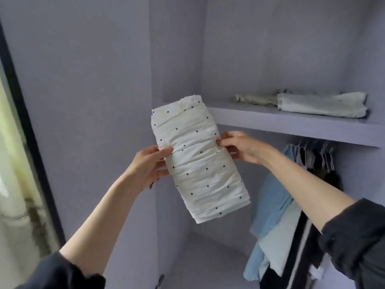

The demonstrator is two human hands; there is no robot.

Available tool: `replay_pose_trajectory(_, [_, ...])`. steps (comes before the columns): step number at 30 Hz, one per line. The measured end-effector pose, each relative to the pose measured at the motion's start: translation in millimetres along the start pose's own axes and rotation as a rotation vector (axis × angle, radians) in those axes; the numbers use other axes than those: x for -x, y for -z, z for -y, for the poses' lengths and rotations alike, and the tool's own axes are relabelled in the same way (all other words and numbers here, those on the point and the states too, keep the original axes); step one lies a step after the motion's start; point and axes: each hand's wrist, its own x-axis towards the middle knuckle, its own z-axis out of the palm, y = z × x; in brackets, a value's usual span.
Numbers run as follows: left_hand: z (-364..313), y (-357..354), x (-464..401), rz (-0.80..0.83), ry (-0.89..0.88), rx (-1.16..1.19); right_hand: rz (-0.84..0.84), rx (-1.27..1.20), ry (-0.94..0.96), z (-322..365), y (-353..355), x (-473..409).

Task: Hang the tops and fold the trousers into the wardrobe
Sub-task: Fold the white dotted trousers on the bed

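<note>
A folded white garment with small black dots [198, 161] is held up in the air in front of the open wardrobe, its top end near the left end of the shelf [291, 126]. My left hand [150, 165] grips its left edge, thumb on the front and fingers behind. My right hand [239, 147] pinches its right edge at about the same height. On the shelf lie a folded pale grey piece [320, 106] and a crumpled greenish one [254, 99] to its left.
Under the shelf several tops hang on hangers [312, 155], among them a light blue one [270, 205] and dark ones. The wardrobe's lilac side panel [104, 101] stands to the left, with a dark door frame [25, 122] beyond it. The wardrobe floor [208, 257] lies below.
</note>
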Motion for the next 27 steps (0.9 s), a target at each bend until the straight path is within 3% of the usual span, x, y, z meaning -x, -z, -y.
replay_pose_trajectory(9, [-82,-68,-157,0.229,-0.134,0.080,-0.234,0.052,0.156,94,102,-78])
replay_pose_trajectory(16, [-98,-138,-252,0.301,-0.109,0.206,-0.305,0.197,0.157,123,185,-132])
replay_pose_trajectory(21, [-84,-183,-300,0.251,-0.050,0.287,-0.315,0.296,0.117,129,237,-186])
replay_pose_trajectory(24, [-69,-193,-325,0.164,0.035,0.068,-0.275,0.484,-0.032,107,253,-221])
replay_pose_trajectory(27, [-62,-190,-342,0.088,0.036,-0.517,-0.268,0.729,-0.133,87,253,-243])
